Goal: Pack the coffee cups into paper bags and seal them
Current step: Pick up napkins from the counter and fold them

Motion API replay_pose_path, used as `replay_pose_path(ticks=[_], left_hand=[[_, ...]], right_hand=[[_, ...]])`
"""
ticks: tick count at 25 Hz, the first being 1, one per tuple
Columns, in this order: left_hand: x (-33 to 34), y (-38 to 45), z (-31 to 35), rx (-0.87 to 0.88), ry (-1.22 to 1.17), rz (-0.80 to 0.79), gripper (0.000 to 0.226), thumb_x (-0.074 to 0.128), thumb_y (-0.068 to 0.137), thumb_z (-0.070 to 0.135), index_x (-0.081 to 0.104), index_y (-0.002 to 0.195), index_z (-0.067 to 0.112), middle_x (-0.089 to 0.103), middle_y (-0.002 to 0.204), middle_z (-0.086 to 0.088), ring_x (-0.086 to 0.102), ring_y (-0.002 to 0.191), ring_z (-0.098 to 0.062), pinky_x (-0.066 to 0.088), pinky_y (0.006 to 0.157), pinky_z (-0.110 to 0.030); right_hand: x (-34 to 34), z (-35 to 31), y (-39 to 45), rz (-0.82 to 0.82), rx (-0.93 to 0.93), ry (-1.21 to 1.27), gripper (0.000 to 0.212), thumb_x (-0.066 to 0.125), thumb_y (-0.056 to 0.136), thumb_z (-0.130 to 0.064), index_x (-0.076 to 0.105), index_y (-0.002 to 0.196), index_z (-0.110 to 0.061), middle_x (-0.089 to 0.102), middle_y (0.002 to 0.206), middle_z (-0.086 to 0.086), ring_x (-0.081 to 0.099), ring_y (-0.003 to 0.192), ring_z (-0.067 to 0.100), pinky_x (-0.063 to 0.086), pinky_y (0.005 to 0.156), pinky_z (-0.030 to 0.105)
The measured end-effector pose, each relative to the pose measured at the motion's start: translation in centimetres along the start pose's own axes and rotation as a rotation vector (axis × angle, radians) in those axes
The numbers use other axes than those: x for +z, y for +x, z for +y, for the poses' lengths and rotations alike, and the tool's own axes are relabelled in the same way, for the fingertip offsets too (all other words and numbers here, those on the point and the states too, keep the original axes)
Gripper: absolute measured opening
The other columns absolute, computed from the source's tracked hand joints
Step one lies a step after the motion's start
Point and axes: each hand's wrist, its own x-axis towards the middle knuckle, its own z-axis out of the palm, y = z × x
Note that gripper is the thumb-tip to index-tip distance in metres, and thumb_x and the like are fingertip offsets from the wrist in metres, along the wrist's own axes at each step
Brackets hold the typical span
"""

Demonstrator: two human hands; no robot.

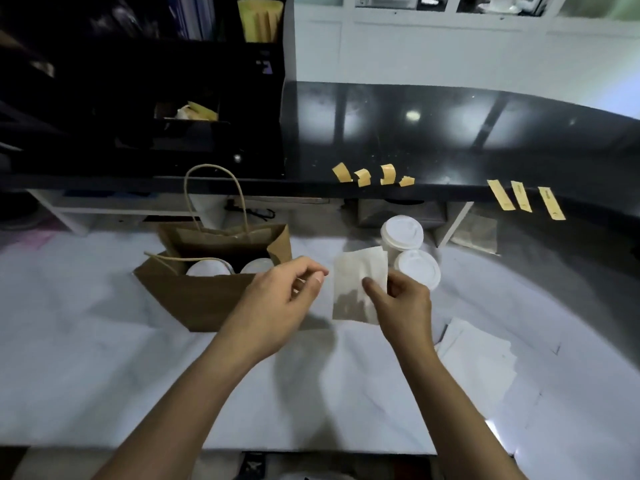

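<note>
An open brown paper bag [194,296] with twine handles stands on the white counter at centre left. Two white-lidded coffee cups [211,268] sit inside it. Two more lidded cups [401,233] stand to the right of the bag, one nearer me [417,271]. My right hand [398,306] pinches a thin white square of paper [356,285] and holds it upright between the bag and the loose cups. My left hand [277,303] hovers at the bag's right corner with its fingers loosely curled and nothing in them.
Several strips of yellow tape [374,174] hang from the edge of the black raised counter [450,140], with more at the right [526,202]. A stack of white papers [474,358] lies at the right. A dark shelf unit [138,98] fills the back left.
</note>
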Motion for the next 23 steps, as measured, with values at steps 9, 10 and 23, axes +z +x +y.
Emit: replay_pose_path(ticks=[9, 10, 23], left_hand=[[-8.2, -2.4, 1.4, 0.263, 0.378, 0.402, 0.022, 0.05, 0.103, 0.024, 0.067, 0.116, 0.022, 0.065, 0.106, 0.013, 0.051, 0.105, -0.007, 0.04, 0.085, -0.019], [-9.1, -2.5, 1.1, 0.265, 0.381, 0.459, 0.022, 0.049, 0.103, 0.023, 0.067, 0.116, 0.022, 0.066, 0.105, 0.013, 0.051, 0.104, -0.008, 0.041, 0.084, -0.017], [-14.6, -0.6, -8.2, -0.061, 0.183, 0.398, 0.017, 0.061, 0.099, 0.025, 0.067, 0.106, 0.039, 0.071, 0.099, 0.023, 0.059, 0.11, 0.004, 0.04, 0.08, -0.013]], right_hand=[[2.7, -3.4, 2.1, 0.005, 0.104, 0.164, 0.029, 0.068, 0.092, -0.02, 0.067, 0.063, -0.024, 0.063, 0.054, -0.019, 0.053, 0.057, 0.002, 0.043, 0.057, 0.025], [3.0, -3.7, 2.2, 0.004, 0.108, 0.188, 0.029, 0.068, 0.093, -0.019, 0.067, 0.064, -0.024, 0.062, 0.053, -0.02, 0.053, 0.055, 0.0, 0.042, 0.055, 0.023], [5.7, -8.1, 0.5, 0.055, 0.01, 0.372, 0.019, 0.071, 0.094, -0.018, 0.074, 0.087, -0.036, 0.078, 0.089, -0.014, 0.073, 0.085, 0.006, 0.054, 0.065, 0.016]])
